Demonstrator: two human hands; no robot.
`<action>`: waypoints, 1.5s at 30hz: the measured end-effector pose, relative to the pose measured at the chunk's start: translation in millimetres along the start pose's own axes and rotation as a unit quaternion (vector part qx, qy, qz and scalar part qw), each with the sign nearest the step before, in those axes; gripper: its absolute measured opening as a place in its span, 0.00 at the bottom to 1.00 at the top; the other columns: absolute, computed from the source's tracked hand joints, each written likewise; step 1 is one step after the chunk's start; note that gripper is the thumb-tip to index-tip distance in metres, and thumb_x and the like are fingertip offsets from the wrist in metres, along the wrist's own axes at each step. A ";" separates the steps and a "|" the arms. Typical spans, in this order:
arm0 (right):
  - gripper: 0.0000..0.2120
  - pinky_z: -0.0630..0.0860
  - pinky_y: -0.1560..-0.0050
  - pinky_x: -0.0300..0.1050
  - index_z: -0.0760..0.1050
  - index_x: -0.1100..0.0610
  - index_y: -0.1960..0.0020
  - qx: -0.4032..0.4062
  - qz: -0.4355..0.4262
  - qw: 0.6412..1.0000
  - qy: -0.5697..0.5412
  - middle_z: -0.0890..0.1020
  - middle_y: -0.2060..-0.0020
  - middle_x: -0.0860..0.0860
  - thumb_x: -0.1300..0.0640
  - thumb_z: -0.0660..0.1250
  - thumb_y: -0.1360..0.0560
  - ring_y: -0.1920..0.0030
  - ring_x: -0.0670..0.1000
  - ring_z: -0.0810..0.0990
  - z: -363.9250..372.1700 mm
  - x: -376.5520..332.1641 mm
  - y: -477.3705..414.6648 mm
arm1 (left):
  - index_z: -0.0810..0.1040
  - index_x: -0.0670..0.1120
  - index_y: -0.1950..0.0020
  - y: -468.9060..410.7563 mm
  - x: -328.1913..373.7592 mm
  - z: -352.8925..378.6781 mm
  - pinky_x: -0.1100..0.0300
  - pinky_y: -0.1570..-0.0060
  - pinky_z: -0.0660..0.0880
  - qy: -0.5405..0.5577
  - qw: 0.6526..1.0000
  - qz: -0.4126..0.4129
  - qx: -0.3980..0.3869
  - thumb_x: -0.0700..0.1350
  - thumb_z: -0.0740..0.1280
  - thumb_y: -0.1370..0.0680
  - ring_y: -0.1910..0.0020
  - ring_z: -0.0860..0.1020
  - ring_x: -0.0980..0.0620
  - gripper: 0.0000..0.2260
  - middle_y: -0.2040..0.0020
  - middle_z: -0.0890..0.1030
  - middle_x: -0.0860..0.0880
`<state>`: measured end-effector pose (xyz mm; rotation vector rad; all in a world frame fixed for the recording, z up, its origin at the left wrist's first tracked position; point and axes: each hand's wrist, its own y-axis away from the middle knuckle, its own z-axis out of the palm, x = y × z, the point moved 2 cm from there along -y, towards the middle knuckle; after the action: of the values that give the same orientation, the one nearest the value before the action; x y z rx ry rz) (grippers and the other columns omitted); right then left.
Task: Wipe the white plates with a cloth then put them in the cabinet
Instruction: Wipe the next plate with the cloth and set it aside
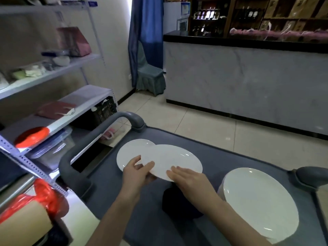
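Note:
A white plate [174, 160] is held tilted above the grey cart top [221, 162]. My left hand [137, 172] grips its near-left rim, thumb on top. My right hand [188, 178] lies with straight fingers on the plate's near rim. Beneath and to the left, another white plate [131, 151] rests on the cart. A stack of white plates [257, 199] stands on the cart at the right. A dark cloth [179, 205] lies bunched on the cart under my right wrist.
The cart's grey handle [99, 137] curves along its left side. Metal shelving [53, 110] with red bags and boxes stands on the left. A marble-fronted counter [248, 82] runs across the back, with tiled floor between it and the cart.

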<state>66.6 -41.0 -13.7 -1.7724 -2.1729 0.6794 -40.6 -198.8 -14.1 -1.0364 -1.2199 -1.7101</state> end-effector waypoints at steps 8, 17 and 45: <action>0.23 0.75 0.36 0.47 0.75 0.45 0.31 -0.184 0.127 0.962 -0.159 0.76 0.31 0.42 0.48 0.72 0.25 0.31 0.45 0.73 47.4 -0.6 -24.6 | 0.75 0.42 0.33 -37.1 -9.8 -43.8 0.43 0.54 0.82 0.027 0.998 -0.025 0.051 0.29 0.67 0.26 0.50 0.83 0.37 0.23 0.49 0.83 0.39; 0.13 0.79 0.47 0.48 0.79 0.52 0.39 -0.026 0.537 0.790 -0.295 0.83 0.48 0.48 0.56 0.71 0.24 0.53 0.48 0.81 98.1 20.9 -68.5 | 0.76 0.46 0.33 -112.9 -3.0 -112.2 0.55 0.63 0.82 0.025 0.999 -0.033 0.012 0.30 0.67 0.25 0.49 0.82 0.45 0.22 0.46 0.83 0.47; 0.13 0.72 0.48 0.42 0.83 0.54 0.42 0.026 0.682 0.682 -0.264 0.82 0.50 0.52 0.63 0.70 0.25 0.51 0.52 0.81 205.6 5.9 -95.6 | 0.79 0.49 0.34 -232.4 -44.6 -145.8 0.62 0.49 0.69 -0.296 0.955 0.028 0.003 0.35 0.62 0.20 0.50 0.76 0.50 0.18 0.50 0.69 0.52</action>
<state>-113.8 -89.2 -142.5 -3.2483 -0.4586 1.6111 -262.3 -278.2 -161.7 -1.6357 -1.5362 -1.3855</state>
